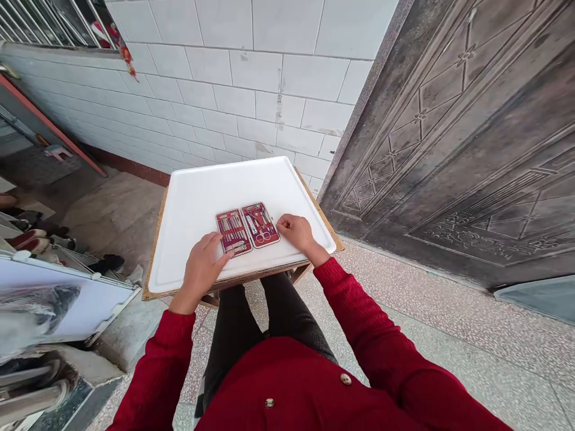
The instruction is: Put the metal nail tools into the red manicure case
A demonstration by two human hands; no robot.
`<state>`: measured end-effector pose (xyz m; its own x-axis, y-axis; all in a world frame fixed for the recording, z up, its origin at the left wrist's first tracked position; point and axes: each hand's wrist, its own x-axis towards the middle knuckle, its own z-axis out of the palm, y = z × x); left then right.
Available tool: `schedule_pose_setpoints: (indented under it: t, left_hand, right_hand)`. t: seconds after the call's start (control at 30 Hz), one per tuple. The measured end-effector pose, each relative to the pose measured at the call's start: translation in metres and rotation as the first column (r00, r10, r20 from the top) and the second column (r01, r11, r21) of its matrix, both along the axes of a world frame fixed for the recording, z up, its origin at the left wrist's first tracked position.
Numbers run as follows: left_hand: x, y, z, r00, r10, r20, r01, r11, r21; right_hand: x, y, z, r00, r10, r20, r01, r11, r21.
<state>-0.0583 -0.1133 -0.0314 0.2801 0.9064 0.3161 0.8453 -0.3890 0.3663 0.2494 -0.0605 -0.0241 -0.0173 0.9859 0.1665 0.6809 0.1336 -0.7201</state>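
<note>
A manicure set in an opened two-panel case [238, 230] lies flat on a white tray, its dark red lining filled with slim metal tools. Scissors [263, 237] with round finger loops show in the right panel. My left hand [202, 266] is at the case's left edge, fingers stretched and thumb apart, the thumb tip over the near left corner. Just beyond the right edge, my right hand [295, 231] has its fingers curled and pinched together. Whatever is between those fingertips, if anything, is too small to make out.
The white tray [197, 191] rests on a small wooden table [155, 263] before a white tiled wall [256, 72]. A dark patterned metal door [426, 137] stands at the right. Shoes [33, 240] and a white panel [58, 293] are at the left.
</note>
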Motion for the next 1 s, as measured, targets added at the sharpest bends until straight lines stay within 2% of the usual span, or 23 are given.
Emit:
schedule_pose_setpoints:
  t: [0.27, 0.47, 0.63, 1.0]
  left_hand:
    - [0.0015, 0.0000, 0.0047, 0.999, -0.002, -0.037, -0.001, 0.997, -0.079]
    - [0.0023, -0.0038, -0.0008, 0.999, 0.035, -0.011, -0.036, 0.995, -0.097]
    - [0.0045, -0.0036, -0.0039, 0.999, 0.043, -0.032, -0.046, 0.996, -0.081]
    - [0.0080, -0.0077, -0.0011, 0.999, 0.021, -0.042, -0.023, 0.999, -0.049]
  right_hand:
    - [0.0016, -0.0028, -0.0010, 1.000, 0.021, 0.006, -0.021, 1.000, -0.010]
    - [0.0020, -0.0059, -0.0013, 0.999, 0.031, 0.035, -0.031, 1.000, 0.004]
    - [0.0022, -0.0063, 0.0000, 1.000, 0.025, 0.017, -0.024, 0.999, -0.033]
    - [0.0005, -0.0053, -0.0046, 0.999, -0.001, 0.043, 0.002, 1.000, -0.012]
